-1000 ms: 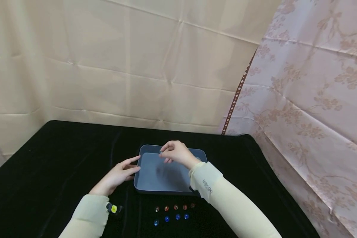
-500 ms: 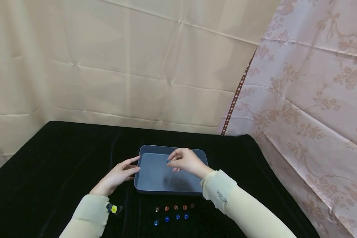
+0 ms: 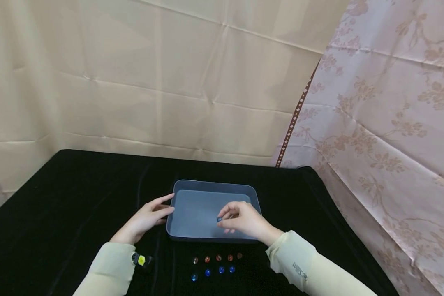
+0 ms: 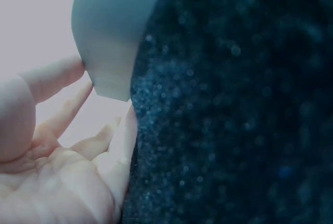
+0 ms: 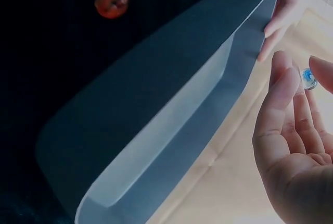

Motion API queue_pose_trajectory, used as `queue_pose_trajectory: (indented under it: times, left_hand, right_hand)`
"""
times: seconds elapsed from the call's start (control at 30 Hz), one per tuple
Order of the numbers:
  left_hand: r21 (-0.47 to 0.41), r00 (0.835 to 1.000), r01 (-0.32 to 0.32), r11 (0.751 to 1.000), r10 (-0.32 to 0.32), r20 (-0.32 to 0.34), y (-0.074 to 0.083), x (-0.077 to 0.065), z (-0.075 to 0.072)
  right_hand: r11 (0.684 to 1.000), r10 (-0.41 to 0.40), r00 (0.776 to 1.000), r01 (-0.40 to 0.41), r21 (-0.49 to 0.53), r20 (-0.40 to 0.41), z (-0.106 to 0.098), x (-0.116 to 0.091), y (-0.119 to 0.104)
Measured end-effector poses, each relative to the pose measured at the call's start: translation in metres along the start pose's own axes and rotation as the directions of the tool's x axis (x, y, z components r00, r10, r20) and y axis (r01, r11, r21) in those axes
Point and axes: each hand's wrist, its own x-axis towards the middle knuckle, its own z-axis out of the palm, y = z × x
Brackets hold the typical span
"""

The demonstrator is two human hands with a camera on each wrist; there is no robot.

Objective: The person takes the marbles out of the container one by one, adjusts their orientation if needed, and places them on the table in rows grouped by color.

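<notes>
My right hand [image 3: 244,220] pinches a clear blue marble [image 3: 219,219] between thumb and fingertips, above the right half of a grey-blue tray [image 3: 196,209]. In the right wrist view the marble [image 5: 309,79] shows between the fingertips, beyond the tray wall [image 5: 130,104]. My left hand [image 3: 144,220] touches the tray's left side with fairly straight fingers. In the left wrist view, the thumb and fingers of that hand [image 4: 67,161] rest against the outer wall of the tray [image 4: 112,52]. The tray lies flat on black cloth.
On the black cloth [image 3: 96,205], in front of the tray, several reddish and amber marbles [image 3: 218,257] form one row. Nearer is a row of several blue marbles [image 3: 221,269]. A cream curtain [image 3: 151,82] hangs behind, and a pink floral one [image 3: 392,123] on the right.
My right hand has moved right and toward me over the tray, with the blue marble still pinched. The left hand stays against the tray, and the marble rows look the same.
</notes>
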Motion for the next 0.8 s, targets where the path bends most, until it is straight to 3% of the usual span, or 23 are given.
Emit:
queue_pose_trajectory:
  times: [0.53, 0.8]
  left_hand:
    - [-0.011, 1.000, 0.024, 1.000, -0.024, -0.012, 0.001, 0.000, 0.002]
    - [-0.003, 1.000, -0.003, 1.000, 0.003, 0.011, -0.001, 0.001, 0.000]
  right_hand:
    - [1.000, 0.007, 1.000, -0.008, 0.008, 0.022, -0.003, -0.038, 0.000]
    - [1.000, 0.020, 0.999, -0.021, 0.021, 0.046, -0.003, -0.060, 0.008]
